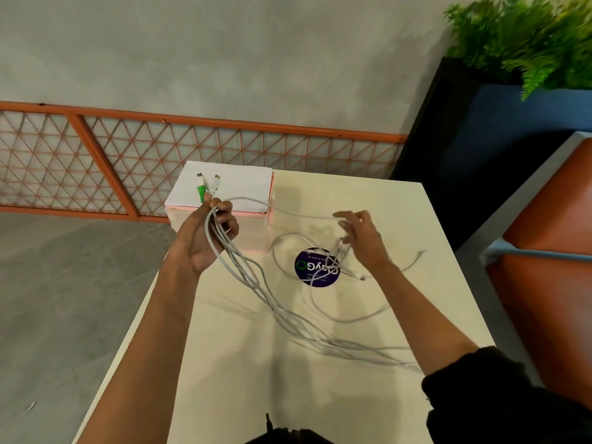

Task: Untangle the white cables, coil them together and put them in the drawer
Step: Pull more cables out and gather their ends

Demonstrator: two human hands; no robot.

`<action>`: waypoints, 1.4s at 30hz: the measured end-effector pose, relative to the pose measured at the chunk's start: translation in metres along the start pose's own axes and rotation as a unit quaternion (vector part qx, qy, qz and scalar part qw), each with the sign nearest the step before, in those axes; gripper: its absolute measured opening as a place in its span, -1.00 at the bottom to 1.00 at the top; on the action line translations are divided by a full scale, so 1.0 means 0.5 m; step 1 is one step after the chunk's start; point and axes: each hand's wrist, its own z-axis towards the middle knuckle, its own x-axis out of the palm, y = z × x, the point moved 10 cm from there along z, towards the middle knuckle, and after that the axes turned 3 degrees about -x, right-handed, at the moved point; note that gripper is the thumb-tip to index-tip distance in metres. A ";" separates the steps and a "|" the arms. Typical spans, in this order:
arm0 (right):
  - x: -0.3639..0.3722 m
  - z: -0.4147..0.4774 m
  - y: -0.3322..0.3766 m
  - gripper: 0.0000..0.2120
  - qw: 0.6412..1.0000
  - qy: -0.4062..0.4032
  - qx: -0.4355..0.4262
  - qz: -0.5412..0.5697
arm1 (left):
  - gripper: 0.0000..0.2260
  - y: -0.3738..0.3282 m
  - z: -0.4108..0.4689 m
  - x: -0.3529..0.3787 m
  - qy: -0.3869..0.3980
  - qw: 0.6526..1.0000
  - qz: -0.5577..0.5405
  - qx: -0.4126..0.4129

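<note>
Left hand (208,238) fist clamped round thin white cables (339,346), plug ends up; right hand (363,240) blurred over cream table (224,363), grip unclear

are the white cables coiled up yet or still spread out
Still spread out: the left hand grips the white cables near their plugs, and loose strands sprawl over the table.
</note>
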 end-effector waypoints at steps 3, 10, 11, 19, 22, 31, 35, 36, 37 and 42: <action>-0.057 0.050 -0.003 -0.79 0.998 -0.047 0.034 -0.002 | -0.63 0.000 -0.007 -0.032 -0.095 0.994 0.049 0.033; -0.074 0.061 0.059 -0.88 0.955 0.188 0.095 0.208 | -0.69 -0.024 -0.034 -0.078 -0.209 0.966 0.138 0.065; -0.068 0.045 0.059 -0.86 0.944 0.234 0.110 0.206 | -0.71 -0.030 -0.039 -0.084 -0.218 0.961 0.154 0.069; -0.042 -0.085 0.037 -0.64 0.877 0.410 0.165 0.191 | -0.73 -0.047 -0.069 -0.127 -0.285 0.933 0.210 0.065; -0.032 -0.137 -0.005 -0.73 0.849 0.473 0.197 0.127 | -0.72 -0.049 -0.077 -0.137 -0.318 0.909 0.262 0.065; 0.028 -0.265 -0.128 -0.82 0.725 0.597 0.327 -0.107 | -0.67 -0.060 -0.084 -0.130 -0.317 0.913 0.226 0.118; 0.053 -0.145 -0.067 -0.49 0.866 0.429 0.217 -0.137 | -0.66 -0.053 -0.077 -0.091 -0.280 0.924 0.226 0.131; 0.061 -0.106 -0.016 -0.48 0.914 0.363 0.160 -0.083 | -0.66 -0.049 -0.073 -0.079 -0.267 0.928 0.225 0.132; 0.074 -0.080 0.041 -0.45 0.942 0.320 0.102 -0.011 | -0.66 -0.044 -0.069 -0.066 -0.254 0.932 0.223 0.131; 0.184 -0.072 0.300 -0.59 0.929 0.339 -0.114 0.094 | -0.65 -0.032 -0.051 -0.012 -0.203 0.945 0.216 0.137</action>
